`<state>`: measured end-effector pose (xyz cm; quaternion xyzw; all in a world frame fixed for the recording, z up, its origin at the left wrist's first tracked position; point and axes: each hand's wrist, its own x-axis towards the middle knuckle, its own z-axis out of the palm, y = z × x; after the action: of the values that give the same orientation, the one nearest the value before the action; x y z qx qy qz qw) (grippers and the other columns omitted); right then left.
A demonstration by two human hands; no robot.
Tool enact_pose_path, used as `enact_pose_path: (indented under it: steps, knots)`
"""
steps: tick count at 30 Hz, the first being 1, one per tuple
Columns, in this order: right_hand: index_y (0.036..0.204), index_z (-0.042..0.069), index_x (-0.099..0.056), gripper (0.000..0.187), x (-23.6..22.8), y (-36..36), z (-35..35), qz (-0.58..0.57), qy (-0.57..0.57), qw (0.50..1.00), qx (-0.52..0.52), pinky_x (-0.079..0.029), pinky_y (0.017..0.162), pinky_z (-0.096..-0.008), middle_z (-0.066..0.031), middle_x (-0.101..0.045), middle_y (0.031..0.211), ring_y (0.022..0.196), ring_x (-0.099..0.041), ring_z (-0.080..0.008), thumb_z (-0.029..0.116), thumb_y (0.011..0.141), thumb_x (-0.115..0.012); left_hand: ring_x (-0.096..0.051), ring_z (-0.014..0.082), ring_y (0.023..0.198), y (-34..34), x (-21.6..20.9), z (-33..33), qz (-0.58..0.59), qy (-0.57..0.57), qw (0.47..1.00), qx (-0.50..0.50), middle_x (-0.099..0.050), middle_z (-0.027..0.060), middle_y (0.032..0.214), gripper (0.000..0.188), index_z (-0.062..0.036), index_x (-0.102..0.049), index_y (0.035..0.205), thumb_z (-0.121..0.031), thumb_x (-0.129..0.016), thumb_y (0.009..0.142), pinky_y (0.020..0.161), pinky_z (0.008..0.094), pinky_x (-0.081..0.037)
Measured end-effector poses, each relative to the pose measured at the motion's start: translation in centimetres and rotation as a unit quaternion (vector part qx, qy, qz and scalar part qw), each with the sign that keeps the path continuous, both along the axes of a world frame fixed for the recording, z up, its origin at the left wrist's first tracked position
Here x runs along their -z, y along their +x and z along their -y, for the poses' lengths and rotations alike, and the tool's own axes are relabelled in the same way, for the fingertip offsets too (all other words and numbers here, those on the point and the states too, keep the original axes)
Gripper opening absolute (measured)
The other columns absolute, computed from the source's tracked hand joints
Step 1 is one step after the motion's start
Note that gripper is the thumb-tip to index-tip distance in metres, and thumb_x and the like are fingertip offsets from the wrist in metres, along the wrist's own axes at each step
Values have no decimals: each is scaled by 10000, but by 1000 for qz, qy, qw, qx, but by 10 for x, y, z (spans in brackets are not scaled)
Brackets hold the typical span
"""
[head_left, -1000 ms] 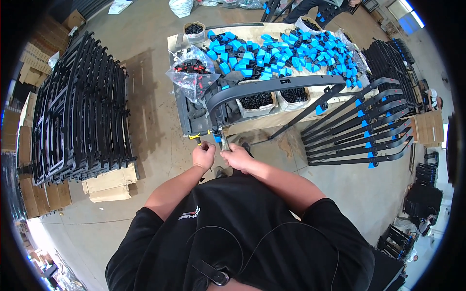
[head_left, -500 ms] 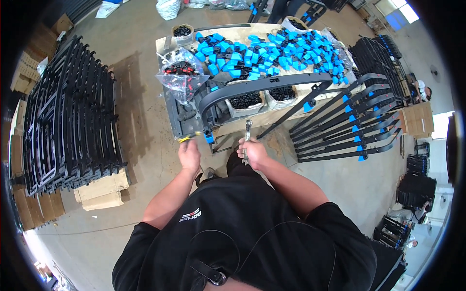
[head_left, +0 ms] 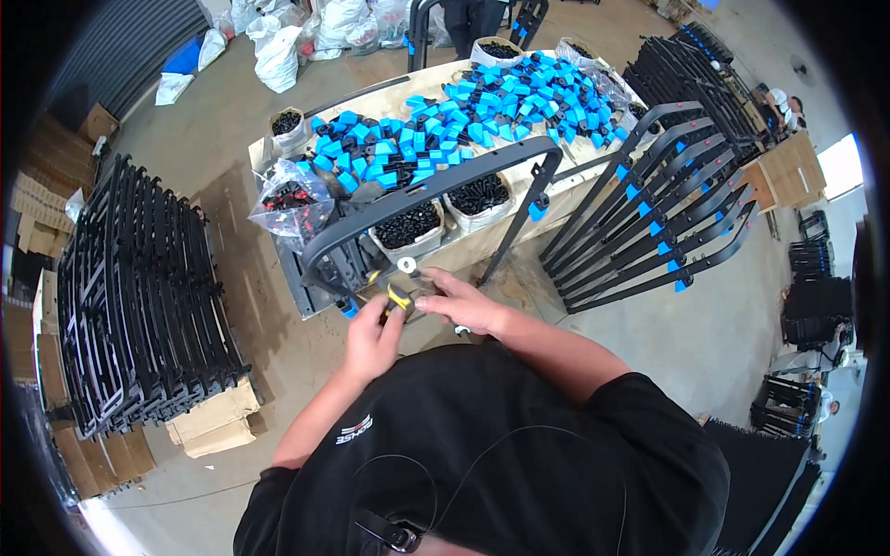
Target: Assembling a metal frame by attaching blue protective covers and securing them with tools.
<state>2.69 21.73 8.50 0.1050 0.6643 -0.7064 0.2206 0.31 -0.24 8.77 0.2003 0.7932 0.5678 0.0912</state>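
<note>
My left hand (head_left: 373, 339) is closed around a yellow-and-black tool handle (head_left: 400, 297), whose working end I cannot make out. Close beside it, my right hand (head_left: 466, 307) grips a silver wrench; its ring end (head_left: 406, 265) shows beyond the fingers, and the other end peeks out below the palm. The right fingertips come near the yellow-and-black handle, but whether they touch it is unclear. Just beyond both hands, a black bent frame (head_left: 436, 191) leans over the table's near edge, with blue pieces (head_left: 537, 209) on its legs.
The table (head_left: 271, 148) bears a heap of blue-and-black parts (head_left: 445, 125), tubs of black fasteners (head_left: 408, 228) and a clear plastic bag (head_left: 292, 197). Similar frames (head_left: 649, 199) lean in a row at the right. Black frames (head_left: 148, 296) are stacked at the left.
My hands have come together: the left moved right with the yellow-and-black tool, the right shifted slightly lower with the wrench. My view has swung, so the table sits further left.
</note>
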Motion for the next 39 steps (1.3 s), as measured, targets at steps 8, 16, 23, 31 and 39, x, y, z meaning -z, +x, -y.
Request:
enact_pose_path:
  steps: [8,16,23,31,39]
  knots:
    - [1446,39,-507,555,6,-1,-128,-79,-60,995,25,-519,840,-308,-62,-663,1148,1052,-605,-131,348,1004,-636,-703,352,800,-4,-27,-190,2,-95,992,88,-719,172,893,236,2,-636,1128,-132,-640,935,766,410,-550]
    - [1403,63,-572,439,4,19,-254,-98,-42,991,80,-462,718,-274,-23,-657,1005,800,-574,-92,268,1015,-575,-659,134,793,-14,19,-302,117,-69,991,-2,-710,136,915,255,36,-566,995,-211,-630,990,704,303,-526]
    - [1330,43,-591,430,52,4,-315,-167,48,975,140,-524,840,-383,-142,-713,970,903,-699,-247,256,958,-619,-647,128,843,-28,49,-354,219,-67,972,-61,-669,73,935,254,25,-553,1168,-192,-519,1041,697,304,-518]
    - [1213,3,-595,350,62,-18,-366,-119,186,949,224,-485,715,-331,-63,-673,915,793,-623,-162,244,964,-645,-576,171,658,-49,54,-377,376,-8,921,-106,-607,140,1033,610,29,-319,1517,-99,-553,969,519,328,-499]
    - [1030,69,-618,249,96,-64,-364,43,-139,941,307,-387,559,-250,1,-583,787,641,-491,-84,309,969,-632,-589,161,686,-53,34,-392,440,48,894,-73,-590,100,977,486,-7,-464,1393,-46,-614,932,512,309,-483]
